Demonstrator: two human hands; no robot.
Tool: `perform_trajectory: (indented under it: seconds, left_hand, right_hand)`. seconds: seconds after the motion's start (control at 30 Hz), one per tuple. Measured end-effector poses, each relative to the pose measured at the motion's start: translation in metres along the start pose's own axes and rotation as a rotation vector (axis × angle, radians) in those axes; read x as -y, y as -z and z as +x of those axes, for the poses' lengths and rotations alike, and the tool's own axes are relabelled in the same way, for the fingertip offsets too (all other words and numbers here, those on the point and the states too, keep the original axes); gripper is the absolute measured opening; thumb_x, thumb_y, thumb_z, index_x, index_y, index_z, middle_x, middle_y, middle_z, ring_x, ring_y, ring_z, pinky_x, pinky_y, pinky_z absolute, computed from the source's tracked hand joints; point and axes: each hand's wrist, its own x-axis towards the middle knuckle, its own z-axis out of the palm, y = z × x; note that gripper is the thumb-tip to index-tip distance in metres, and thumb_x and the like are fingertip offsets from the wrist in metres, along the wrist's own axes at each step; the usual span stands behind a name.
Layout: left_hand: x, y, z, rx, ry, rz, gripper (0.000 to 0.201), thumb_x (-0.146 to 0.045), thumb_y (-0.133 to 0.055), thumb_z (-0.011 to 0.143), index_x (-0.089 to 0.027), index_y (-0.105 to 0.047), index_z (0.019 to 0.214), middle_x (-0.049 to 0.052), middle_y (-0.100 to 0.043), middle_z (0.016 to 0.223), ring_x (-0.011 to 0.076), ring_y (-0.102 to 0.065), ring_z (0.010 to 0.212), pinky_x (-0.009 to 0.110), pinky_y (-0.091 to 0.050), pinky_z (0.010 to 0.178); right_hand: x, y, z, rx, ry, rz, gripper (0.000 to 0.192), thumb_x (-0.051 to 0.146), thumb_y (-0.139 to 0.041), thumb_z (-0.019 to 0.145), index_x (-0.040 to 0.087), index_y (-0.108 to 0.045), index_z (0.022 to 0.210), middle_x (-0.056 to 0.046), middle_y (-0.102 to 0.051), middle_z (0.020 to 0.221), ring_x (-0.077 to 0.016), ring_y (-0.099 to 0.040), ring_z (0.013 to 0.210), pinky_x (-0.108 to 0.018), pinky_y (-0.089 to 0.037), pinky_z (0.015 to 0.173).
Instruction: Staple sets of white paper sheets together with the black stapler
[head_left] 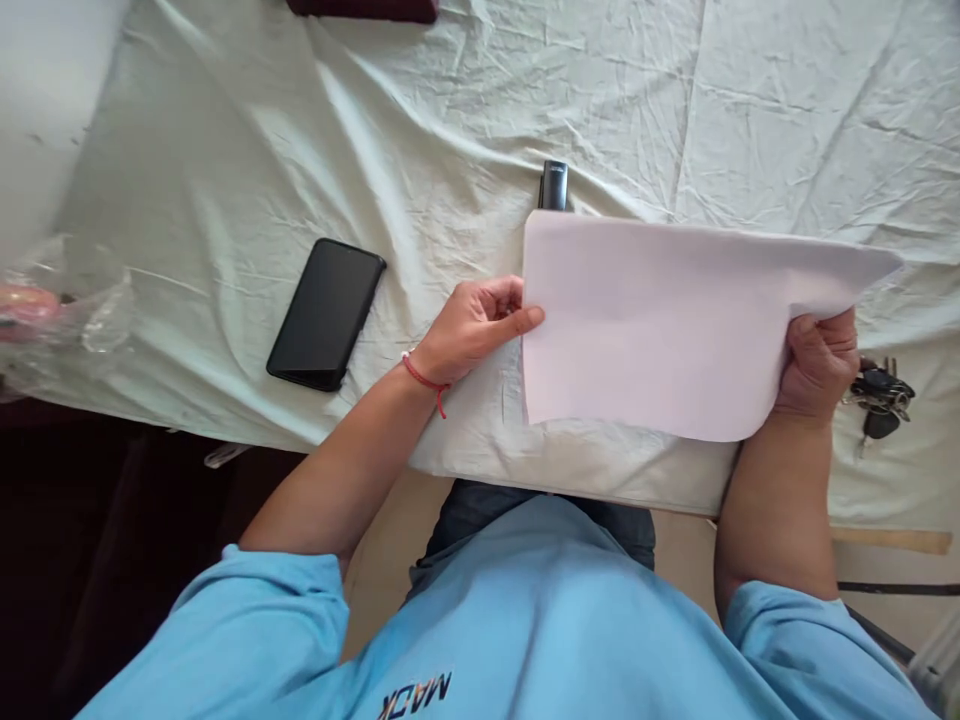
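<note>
Head view looks straight down on a worktop (225, 150) covered by a creased pale green cloth, with the person's light blue shirt filling the lower part. A sheet of white paper (660, 320) is held over the near edge of the worktop, right of the middle, and it looks folded over, its upper right corner running out to a point. The left hand (469, 325) sits at the sheet's left edge: the thumb lies flat along that edge, touching it, while the other fingers (499, 295) are curled in toward the palm beside the paper. A red thread bracelet (424, 378) circles that wrist. The right hand (817, 360) grips the sheet's lower right corner, fingers closed around the paper so the sheet covers part of them.

A black smartphone (326, 312) lies face up, screen dark, to the left of the left hand and apart from it, near the worktop's near edge. A small black device (553, 185) lies just beyond the top left corner of the paper, partly hidden by it. A bunch of keys (879, 395) with a black fob lies just right of the right hand. Crumpled clear plastic (75, 300) sits at the worktop's left edge.
</note>
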Motion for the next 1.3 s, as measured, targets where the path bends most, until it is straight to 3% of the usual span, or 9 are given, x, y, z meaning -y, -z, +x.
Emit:
perform_trajectory:
  seconds: [0.1, 0.23, 0.43, 0.53, 0.7, 0.8, 0.97, 1.17, 1.3]
  left_hand:
    - [0.004, -0.001, 0.016, -0.015, -0.007, 0.058, 0.039, -0.057, -0.087, 0.083, -0.021, -0.071, 0.082, 0.003, -0.07, 0.084, 0.0178, -0.062, 0.08, 0.033, -0.053, 0.075]
    - [0.015, -0.001, 0.031, -0.19, -0.088, 0.206, 0.032, -0.049, -0.079, 0.086, -0.021, -0.067, 0.079, 0.001, -0.062, 0.075, 0.0147, -0.051, 0.071, 0.03, -0.043, 0.066]
    - [0.016, -0.003, 0.028, -0.267, -0.17, 0.406, 0.062, -0.063, -0.072, 0.096, -0.021, -0.041, 0.062, -0.002, -0.033, 0.061, 0.0128, -0.03, 0.062, 0.032, -0.03, 0.059]
    - [0.014, -0.002, 0.027, -0.244, -0.168, 0.368, 0.07, -0.073, -0.067, 0.096, -0.021, -0.035, 0.061, -0.003, -0.029, 0.061, 0.0122, -0.027, 0.06, 0.032, -0.028, 0.058]
    - [0.013, 0.001, 0.027, -0.031, -0.072, 0.243, 0.05, -0.065, -0.084, 0.081, -0.021, -0.06, 0.08, 0.0, -0.055, 0.072, 0.0133, -0.046, 0.066, 0.029, -0.036, 0.06]
    - [0.013, 0.001, 0.026, -0.076, -0.094, 0.306, 0.047, -0.059, -0.079, 0.086, -0.021, -0.055, 0.072, -0.002, -0.045, 0.065, 0.0118, -0.038, 0.062, 0.03, -0.03, 0.058]
    - [0.01, 0.0, 0.027, -0.164, -0.156, 0.361, 0.064, -0.067, -0.065, 0.097, -0.022, -0.038, 0.062, -0.004, -0.032, 0.059, 0.0106, -0.026, 0.059, 0.032, -0.024, 0.057]
    - [0.007, 0.002, 0.027, 0.02, -0.102, 0.298, 0.044, -0.054, -0.082, 0.082, -0.019, -0.057, 0.074, -0.002, -0.049, 0.068, 0.0107, -0.041, 0.064, 0.028, -0.031, 0.059]
    - [0.011, 0.003, 0.027, -0.04, -0.148, 0.395, 0.05, -0.046, -0.077, 0.087, -0.021, -0.042, 0.063, -0.004, -0.035, 0.062, 0.0098, -0.031, 0.061, 0.029, -0.024, 0.058]
  right_hand:
    - [-0.005, -0.003, 0.006, -0.041, 0.007, -0.027, 0.048, 0.052, -0.096, 0.053, 0.024, -0.075, 0.086, -0.004, -0.076, 0.097, -0.0228, -0.071, 0.105, -0.044, -0.057, 0.111]
    - [-0.011, -0.006, 0.008, -0.081, -0.064, -0.138, 0.051, 0.048, -0.097, 0.053, 0.02, -0.067, 0.083, -0.002, -0.07, 0.087, -0.0145, -0.061, 0.079, -0.036, -0.058, 0.088]
    - [-0.014, -0.01, 0.003, -0.053, -0.037, -0.245, 0.045, 0.043, -0.096, 0.06, 0.018, -0.065, 0.081, 0.002, -0.063, 0.075, -0.0092, -0.05, 0.068, -0.027, -0.048, 0.071]
    - [-0.014, -0.011, 0.004, -0.082, 0.004, -0.224, 0.041, 0.042, -0.094, 0.063, 0.019, -0.064, 0.079, 0.002, -0.064, 0.075, -0.0093, -0.052, 0.07, -0.027, -0.051, 0.074]
    - [-0.019, -0.01, 0.009, -0.137, 0.003, -0.078, 0.038, 0.037, -0.093, 0.062, 0.019, -0.067, 0.084, 0.0, -0.072, 0.089, -0.0124, -0.064, 0.082, -0.032, -0.058, 0.093]
    - [-0.021, -0.008, 0.01, -0.148, -0.013, -0.05, 0.038, 0.035, -0.094, 0.062, 0.017, -0.069, 0.085, -0.001, -0.073, 0.091, -0.0126, -0.066, 0.083, -0.032, -0.058, 0.096]
    - [-0.023, -0.006, 0.008, -0.109, 0.003, -0.055, 0.048, 0.05, -0.097, 0.067, 0.015, -0.074, 0.092, -0.002, -0.076, 0.096, -0.013, -0.067, 0.086, -0.035, -0.061, 0.099]
    - [-0.026, -0.004, 0.01, -0.101, 0.025, -0.027, 0.053, 0.055, -0.098, 0.069, 0.015, -0.075, 0.095, -0.002, -0.076, 0.098, -0.0132, -0.068, 0.091, -0.035, -0.062, 0.101]
    - [-0.028, -0.004, 0.011, -0.146, 0.022, -0.044, 0.044, 0.047, -0.097, 0.072, 0.014, -0.074, 0.091, -0.002, -0.075, 0.095, -0.0127, -0.067, 0.089, -0.035, -0.062, 0.097]
